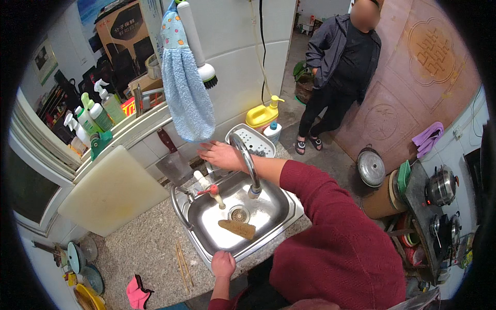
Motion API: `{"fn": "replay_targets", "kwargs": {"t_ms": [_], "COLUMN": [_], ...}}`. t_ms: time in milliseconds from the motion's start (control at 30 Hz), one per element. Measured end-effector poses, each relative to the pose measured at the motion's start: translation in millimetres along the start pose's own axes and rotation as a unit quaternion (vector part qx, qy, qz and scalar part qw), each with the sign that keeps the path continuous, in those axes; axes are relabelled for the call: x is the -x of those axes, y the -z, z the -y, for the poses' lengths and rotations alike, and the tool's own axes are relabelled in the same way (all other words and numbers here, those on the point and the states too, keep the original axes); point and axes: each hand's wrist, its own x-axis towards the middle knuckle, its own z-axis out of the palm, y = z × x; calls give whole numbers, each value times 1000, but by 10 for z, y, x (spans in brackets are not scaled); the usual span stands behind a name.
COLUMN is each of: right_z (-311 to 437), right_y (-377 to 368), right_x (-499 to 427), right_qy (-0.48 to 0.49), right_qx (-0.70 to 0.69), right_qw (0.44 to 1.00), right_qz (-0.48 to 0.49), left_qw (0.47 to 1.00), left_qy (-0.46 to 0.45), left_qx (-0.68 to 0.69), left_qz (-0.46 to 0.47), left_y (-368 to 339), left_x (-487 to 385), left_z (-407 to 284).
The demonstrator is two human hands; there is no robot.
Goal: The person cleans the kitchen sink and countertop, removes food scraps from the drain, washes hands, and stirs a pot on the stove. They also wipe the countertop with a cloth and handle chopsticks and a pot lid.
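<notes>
My right hand [221, 154] reaches behind the curved chrome faucet [248, 159], just below a hanging blue towel [188, 93]. Its fingers are stretched out and slightly apart; the palm side is hidden. At the front edge of the stainless steel sink [296, 211], my left hand [223, 264] rests with fingers curled in, and nothing shows in it. A brown loofah-like scrubber [237, 229] lies in the basin beside the drain strainer [239, 214]. A second tap with a red handle [212, 190] points into the basin. No running water is visible.
A cleaver [173, 162] and a white cutting board [112, 192] lean against the wall. Chopsticks [183, 267] and a pink cloth [138, 292] lie on the granite counter [131, 252]. A yellow pump bottle [263, 115] stands behind a drain tray [252, 139]. Another person [343, 58] stands by the door.
</notes>
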Motion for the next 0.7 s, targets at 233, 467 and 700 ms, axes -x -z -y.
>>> {"fn": "replay_targets", "kwargs": {"t_ms": [233, 467, 700], "right_z": [63, 111, -22], "right_y": [-40, -108, 50], "right_x": [-10, -126, -197], "right_qy": [18, -106, -193], "right_qx": [-114, -108, -58], "right_qw": [993, 986, 959], "right_qz": [6, 75, 197], "left_qw": [1000, 1000, 1000], "left_qy": [-10, -1, 13], "left_qx": [0, 4, -4], "left_qz": [-1, 3, 14], "left_y": [1, 34, 24], "left_x": [-19, -33, -21], "left_z": [-4, -37, -20]}}
